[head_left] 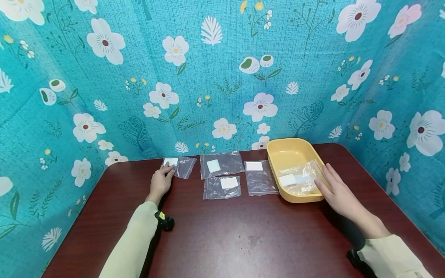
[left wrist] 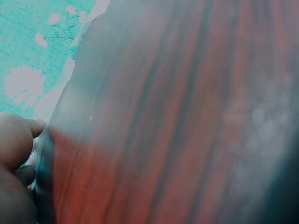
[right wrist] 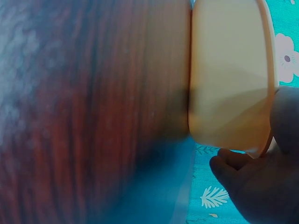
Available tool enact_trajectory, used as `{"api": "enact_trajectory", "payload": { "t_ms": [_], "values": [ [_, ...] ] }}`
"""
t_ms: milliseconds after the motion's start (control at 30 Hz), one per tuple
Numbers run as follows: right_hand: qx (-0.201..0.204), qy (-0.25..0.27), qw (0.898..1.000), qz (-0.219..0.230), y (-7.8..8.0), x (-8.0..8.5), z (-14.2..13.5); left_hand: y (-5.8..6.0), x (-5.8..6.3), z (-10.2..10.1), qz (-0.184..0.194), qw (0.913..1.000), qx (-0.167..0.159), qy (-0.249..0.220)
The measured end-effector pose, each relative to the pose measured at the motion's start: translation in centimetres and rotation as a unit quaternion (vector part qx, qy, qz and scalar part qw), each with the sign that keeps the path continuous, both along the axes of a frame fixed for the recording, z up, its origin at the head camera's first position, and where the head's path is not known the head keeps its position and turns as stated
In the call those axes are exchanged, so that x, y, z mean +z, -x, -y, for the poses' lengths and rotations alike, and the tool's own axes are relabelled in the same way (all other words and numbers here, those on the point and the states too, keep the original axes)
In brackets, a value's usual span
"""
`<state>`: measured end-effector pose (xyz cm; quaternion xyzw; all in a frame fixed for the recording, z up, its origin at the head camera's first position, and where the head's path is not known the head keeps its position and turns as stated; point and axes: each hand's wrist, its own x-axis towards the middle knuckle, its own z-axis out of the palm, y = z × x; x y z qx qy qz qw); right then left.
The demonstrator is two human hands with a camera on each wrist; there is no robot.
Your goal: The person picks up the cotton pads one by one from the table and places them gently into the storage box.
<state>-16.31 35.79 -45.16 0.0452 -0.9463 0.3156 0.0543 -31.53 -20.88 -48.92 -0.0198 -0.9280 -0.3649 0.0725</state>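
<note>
At the table's far left edge, my left hand (head_left: 161, 181) has its fingertips on a clear zip bag (head_left: 185, 166) with a white rectangle at its left end. In the left wrist view the thumb and fingers (left wrist: 16, 142) bend together at the table edge, and the bag hardly shows. My right hand (head_left: 342, 195) holds the right side of a yellow tray (head_left: 291, 143), thumb over the rim and fingers along the outside. Inside the tray lies another clear bag (head_left: 306, 181) with a white rectangle. The right wrist view shows the tray's outer wall (right wrist: 231, 70).
Between the left hand and the tray lie three more clear bags with white rectangles: one at the back (head_left: 227, 162), one in front of it (head_left: 217, 189) and one beside the tray (head_left: 260, 181). A dark red wooden table (head_left: 240, 239) meets a flowered turquoise cloth (head_left: 208, 81) behind.
</note>
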Motion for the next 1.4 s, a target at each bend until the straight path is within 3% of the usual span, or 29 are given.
{"api": "enact_trajectory", "payload": {
  "t_ms": [1133, 1400],
  "values": [
    [-0.002, 0.004, 1.000, -0.004, -0.11, 0.09, 0.15, 0.12, 0.27, -0.01, 0.005, 0.9996, 0.008, -0.028],
    [-0.002, 0.005, 1.000, -0.001, -0.11, 0.14, 0.14, 0.13, 0.93, -0.42, -0.020, 0.9991, 0.017, -0.033]
  ]
}}
